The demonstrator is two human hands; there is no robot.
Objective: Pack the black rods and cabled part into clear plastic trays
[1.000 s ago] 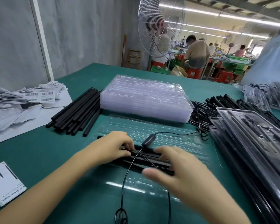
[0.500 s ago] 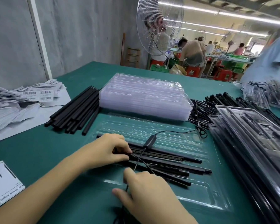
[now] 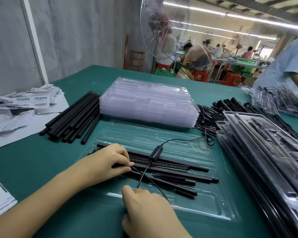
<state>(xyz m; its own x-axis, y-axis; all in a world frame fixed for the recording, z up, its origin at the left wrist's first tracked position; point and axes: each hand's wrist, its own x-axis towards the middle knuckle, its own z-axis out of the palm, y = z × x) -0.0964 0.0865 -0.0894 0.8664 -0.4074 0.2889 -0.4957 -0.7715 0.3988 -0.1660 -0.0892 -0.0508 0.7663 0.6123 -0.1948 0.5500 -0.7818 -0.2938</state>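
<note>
Head view: an open tray (image 3: 162,143) is seen on the green table (image 3: 41,160) at the centre of the frame. Several rods (image 3: 170,170) are laid across its lower half, not all parallel. The cabled part (image 3: 156,152) is lying over them, with its cable running down to the lower centre. Its thin end is pinched between thumb and forefinger of the left hand (image 3: 108,162), at the left ends of the rods. The right hand (image 3: 148,208) is at the lower centre with its fingers hidden; whether the cable is held cannot be told. A tray stack (image 3: 148,103) is just behind, loose rods (image 3: 72,121) are to its left, and filled trays (image 3: 265,152) are at the right edge.
</note>
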